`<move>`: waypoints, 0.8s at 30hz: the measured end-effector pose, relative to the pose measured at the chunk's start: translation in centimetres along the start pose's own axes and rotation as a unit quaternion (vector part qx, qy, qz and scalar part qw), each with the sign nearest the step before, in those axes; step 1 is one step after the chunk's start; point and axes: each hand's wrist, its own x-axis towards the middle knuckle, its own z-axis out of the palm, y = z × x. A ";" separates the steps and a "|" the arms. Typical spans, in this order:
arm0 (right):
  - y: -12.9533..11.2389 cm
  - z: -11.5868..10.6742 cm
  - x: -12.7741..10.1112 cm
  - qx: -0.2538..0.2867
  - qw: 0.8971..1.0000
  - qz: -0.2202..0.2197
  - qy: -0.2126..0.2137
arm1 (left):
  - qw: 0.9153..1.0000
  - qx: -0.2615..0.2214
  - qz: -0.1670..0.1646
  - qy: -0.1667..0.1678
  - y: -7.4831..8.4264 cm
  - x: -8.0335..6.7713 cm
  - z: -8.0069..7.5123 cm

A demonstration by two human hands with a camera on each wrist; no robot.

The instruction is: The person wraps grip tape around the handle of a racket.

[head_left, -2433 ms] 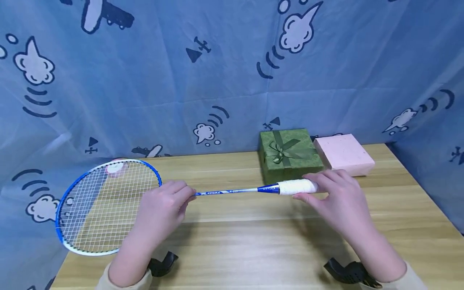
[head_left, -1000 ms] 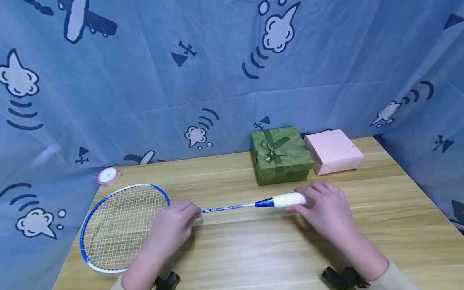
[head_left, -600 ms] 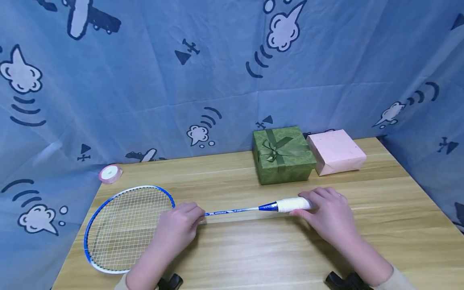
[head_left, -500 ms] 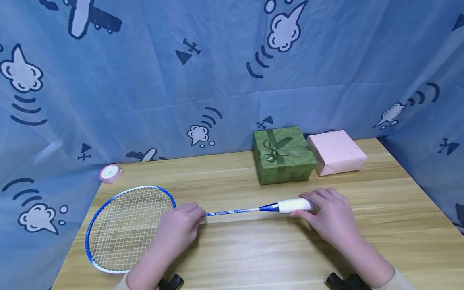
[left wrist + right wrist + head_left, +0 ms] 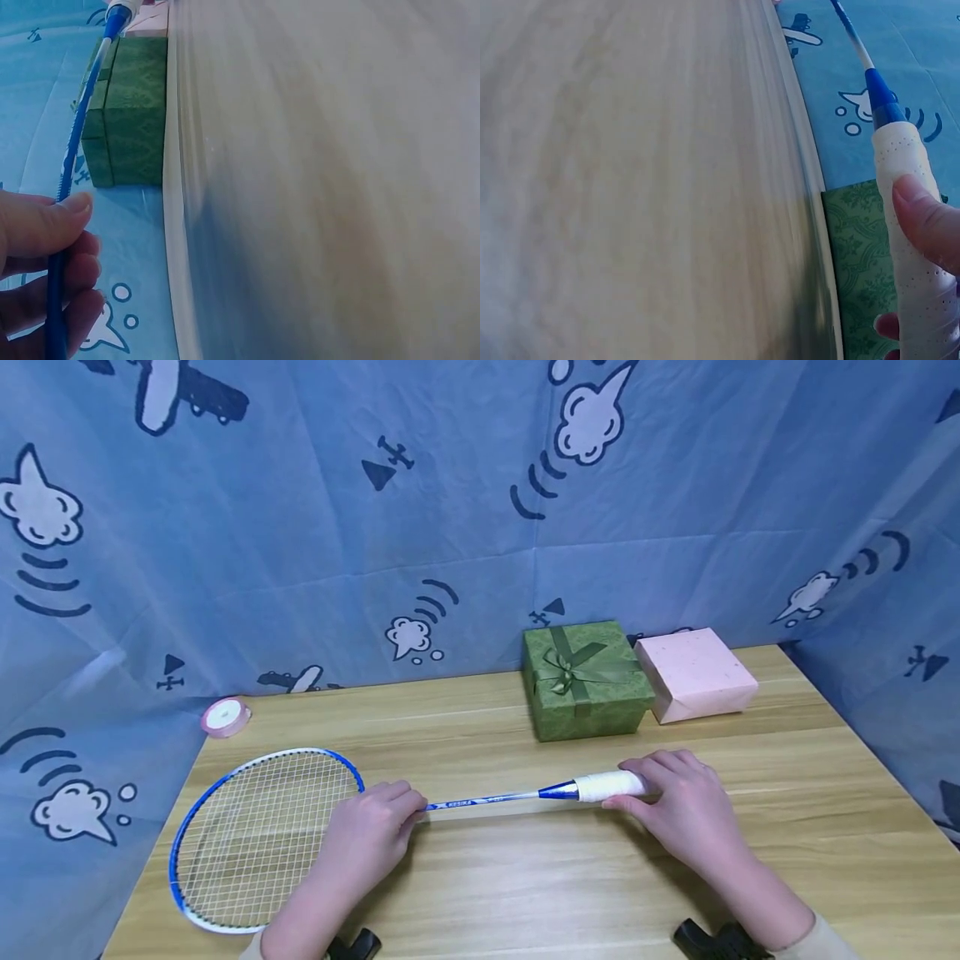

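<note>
A blue and white badminton racket (image 5: pixel 480 801) lies crosswise between both hands, its strung head at the left and its white wrapped handle (image 5: pixel 913 225) at the right. My left hand (image 5: pixel 378 827) pinches the blue shaft just beside the head; in the left wrist view, the thumb presses the shaft (image 5: pixel 71 157) against curled fingers. At the other end my right hand (image 5: pixel 678 802) grips the handle, thumb along its near side and fingers over its far side. The left hand and forearm hide the head's right edge and throat.
Behind the handle stands a green gift box (image 5: pixel 588 685) with a ribbon bow, next to a pink box (image 5: pixel 697 675). A pink ribbon roll (image 5: pixel 225 717) lies at the table's (image 5: pixel 510 885) back left corner. A blue patterned cloth (image 5: pixel 465 510) hangs behind.
Both hands have brought the racket down toward the table and nearer the body. The ribbon roll, earlier behind the strings, now shows beyond the head. In the last half second little has moved.
</note>
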 end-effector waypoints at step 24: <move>0.6 0.4 -0.3 0.014 0.999 0.024 -0.033 | 0.995 -0.009 -0.050 -0.082 0.5 0.0 0.2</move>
